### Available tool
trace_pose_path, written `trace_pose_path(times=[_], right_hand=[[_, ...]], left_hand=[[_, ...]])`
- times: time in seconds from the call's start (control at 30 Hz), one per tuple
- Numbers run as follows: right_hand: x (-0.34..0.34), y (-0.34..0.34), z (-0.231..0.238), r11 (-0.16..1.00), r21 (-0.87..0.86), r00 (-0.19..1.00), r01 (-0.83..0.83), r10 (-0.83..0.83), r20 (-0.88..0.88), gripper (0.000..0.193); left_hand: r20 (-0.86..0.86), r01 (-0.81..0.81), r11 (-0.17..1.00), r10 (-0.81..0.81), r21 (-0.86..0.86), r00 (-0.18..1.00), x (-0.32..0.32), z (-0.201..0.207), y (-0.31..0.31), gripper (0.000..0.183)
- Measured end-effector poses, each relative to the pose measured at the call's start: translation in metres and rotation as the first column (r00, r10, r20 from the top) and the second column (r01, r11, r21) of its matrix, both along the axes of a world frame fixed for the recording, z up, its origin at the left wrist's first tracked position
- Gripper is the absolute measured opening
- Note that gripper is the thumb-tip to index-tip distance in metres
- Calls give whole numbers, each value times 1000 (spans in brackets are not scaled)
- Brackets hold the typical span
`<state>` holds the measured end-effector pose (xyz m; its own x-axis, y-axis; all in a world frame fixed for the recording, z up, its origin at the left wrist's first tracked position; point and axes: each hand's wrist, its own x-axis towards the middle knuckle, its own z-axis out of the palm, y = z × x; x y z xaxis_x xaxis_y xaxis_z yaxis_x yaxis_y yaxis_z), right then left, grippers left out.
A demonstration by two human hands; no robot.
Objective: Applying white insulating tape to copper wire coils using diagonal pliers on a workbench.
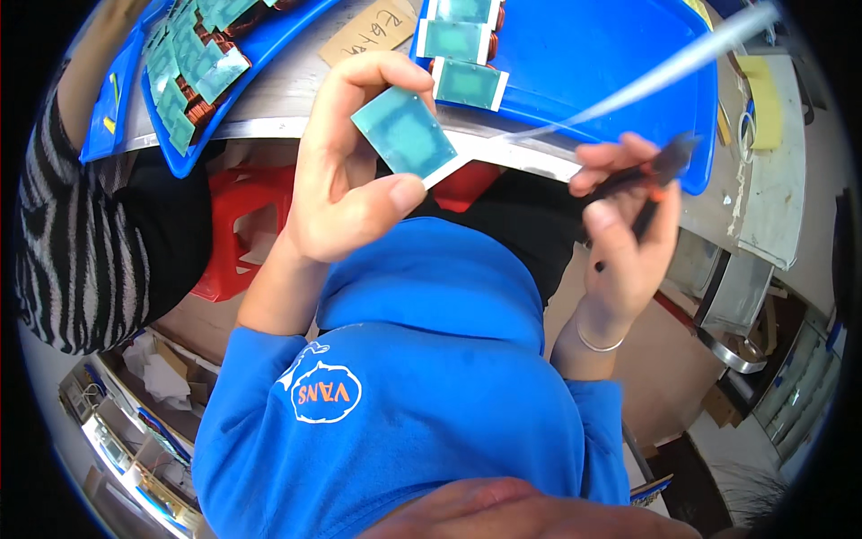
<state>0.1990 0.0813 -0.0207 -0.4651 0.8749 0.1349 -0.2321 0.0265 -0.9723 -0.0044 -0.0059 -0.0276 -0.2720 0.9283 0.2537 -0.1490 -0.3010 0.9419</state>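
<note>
Two hands at work in front of a large blue tray

I stand by a bench (278,101) where a person in a blue sweatshirt (449,395) works, a large blue tray (611,76) on the bench ahead of them. The left hand (334,184) is just off the tray's near left corner. Its grip pinches a flat green block (406,133) with a white edge between thumb and fingers, held up and tilted. The right hand (626,247) is at the tray's near right end, its grip closed around a dark hand tool (666,166) with a touch of orange, blurred. A long, pale translucent strip (669,70) slants across the tray in view; whether it touches the green block, I cannot tell.

Along the tray's left side stand three similar blocks (470,83) in a row, copper windings showing beside them. Left of the tray lies a piece of cardboard (370,29) with handwriting; farther left, a second tray (269,40) holds a pile of coiled blocks (215,72). Beyond that is a co-worker's striped sleeve (81,251).
</note>
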Motion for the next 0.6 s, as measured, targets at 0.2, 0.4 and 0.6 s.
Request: trace_pose_path(times=[0.2, 0.4, 0.6], right_hand=[[-10, -12, -6, 896, 276, 901, -349, 240, 360, 46], [-15, -16, -4, 883, 264, 867, -387, 251, 429, 48], [-19, -16, -4, 870, 327, 879, -370, 214, 425, 47]], left_hand=[[-127, -22, 1000, 20, -19, 992, -2, 7, 2, 44], [-156, -2, 1000, 3, 7, 988, -4, 6, 1, 43], [-221, -41, 998, 50, 43, 974, -4, 4, 1, 43]])
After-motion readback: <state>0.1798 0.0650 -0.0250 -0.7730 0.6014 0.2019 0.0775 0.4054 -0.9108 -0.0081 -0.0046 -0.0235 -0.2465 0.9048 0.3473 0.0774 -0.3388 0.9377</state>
